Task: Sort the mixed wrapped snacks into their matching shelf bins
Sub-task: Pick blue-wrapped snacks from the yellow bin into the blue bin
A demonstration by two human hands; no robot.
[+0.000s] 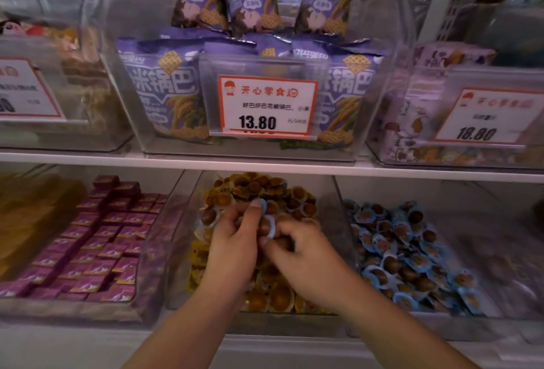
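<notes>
Both hands are in the middle clear bin (338, 221) on the lower shelf, which is filled with round brown snacks in yellow wrappers (265, 189). My left hand (232, 236) grips several blue-wrapped round snacks (268, 226), its thumb pressing on them. My right hand (306, 253) is just right of it, fingers curled down among the snacks, pinching a brown one (284, 242) next to the held bunch. The bin to the right holds the matching blue-wrapped snacks (406, 259).
A bin of purple square packets (100, 245) sits on the left, beside yellow packs (32, 215). On the upper shelf, clear bins hold purple snack bags (164, 89) behind a price card (266, 105), with another bin and price card (485, 115) at right.
</notes>
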